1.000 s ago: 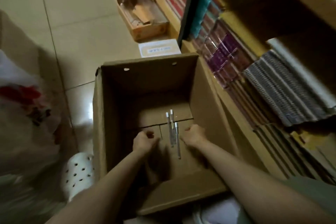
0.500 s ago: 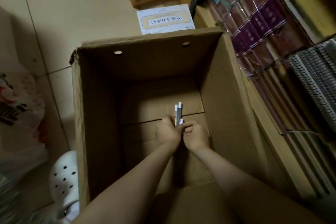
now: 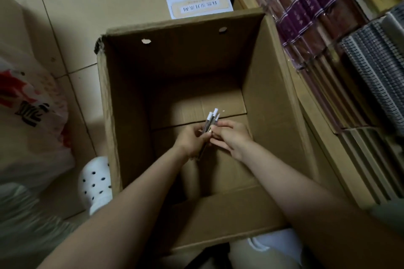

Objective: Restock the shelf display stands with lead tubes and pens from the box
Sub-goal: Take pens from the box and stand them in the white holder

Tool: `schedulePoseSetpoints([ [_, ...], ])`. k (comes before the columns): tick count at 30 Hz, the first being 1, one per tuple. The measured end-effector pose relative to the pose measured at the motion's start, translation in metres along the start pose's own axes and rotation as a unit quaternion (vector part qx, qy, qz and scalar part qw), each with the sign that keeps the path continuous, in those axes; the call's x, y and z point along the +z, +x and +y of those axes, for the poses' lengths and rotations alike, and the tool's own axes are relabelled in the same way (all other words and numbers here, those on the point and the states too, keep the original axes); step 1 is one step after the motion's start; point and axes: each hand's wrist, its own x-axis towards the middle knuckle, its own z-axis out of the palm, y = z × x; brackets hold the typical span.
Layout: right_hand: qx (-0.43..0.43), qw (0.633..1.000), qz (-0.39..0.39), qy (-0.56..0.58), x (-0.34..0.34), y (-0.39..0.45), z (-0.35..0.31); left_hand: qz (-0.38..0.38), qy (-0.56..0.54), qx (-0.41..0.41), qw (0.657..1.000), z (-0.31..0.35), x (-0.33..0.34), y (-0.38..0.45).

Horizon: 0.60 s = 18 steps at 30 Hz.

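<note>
Your left hand (image 3: 192, 140) curls round a small bundle of pens (image 3: 210, 121) low inside the cardboard box (image 3: 271, 85), their white tips pointing away from you. Your right hand (image 3: 232, 137) pinches the same bundle from the other side, fingers bent. Both forearms reach down over the box's near wall. The box stands on the tiled floor (image 3: 72, 6), beside a shelf (image 3: 323, 144) of notebooks (image 3: 376, 67).
</note>
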Motion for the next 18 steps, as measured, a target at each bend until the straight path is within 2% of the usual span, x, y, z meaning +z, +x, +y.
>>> schedulePoseSetpoints([
  [1,0.002,1.000,-0.011,-0.003,-0.001,-0.002,0.002,0.017,0.004,-0.006,1.000,-0.001,-0.004,-0.003],
  [2,-0.012,0.998,-0.022,-0.054,-0.003,-0.004,0.004,0.053,0.003,-0.012,0.999,-0.002,-0.009,-0.006],
  [3,-0.030,0.984,-0.054,-0.169,-0.007,-0.004,0.008,0.103,-0.006,-0.018,0.994,-0.003,-0.016,-0.008],
  [5,-0.009,0.904,-0.201,-0.376,-0.009,-0.010,0.019,0.190,-0.049,-0.028,0.980,-0.004,-0.032,-0.014],
  [6,0.030,0.861,-0.279,-0.424,-0.006,-0.013,0.026,0.207,-0.071,-0.030,0.975,-0.004,-0.039,-0.017],
  [8,0.062,0.788,-0.359,-0.497,0.004,-0.014,0.044,0.202,-0.096,-0.036,0.974,-0.003,-0.047,-0.020],
  [11,0.014,0.688,-0.382,-0.617,0.026,-0.014,0.067,0.180,-0.103,-0.056,0.977,-0.002,-0.046,-0.023],
  [14,0.028,0.620,-0.388,-0.681,0.037,-0.019,0.083,0.166,-0.111,-0.078,0.977,-0.007,-0.041,-0.023],
  [16,0.028,0.597,-0.389,-0.701,0.031,-0.020,0.078,0.161,-0.120,-0.084,0.976,-0.009,-0.038,-0.022],
  [18,0.021,0.612,-0.364,-0.702,0.018,-0.016,0.061,0.153,-0.119,-0.079,0.978,-0.009,-0.033,-0.022],
])
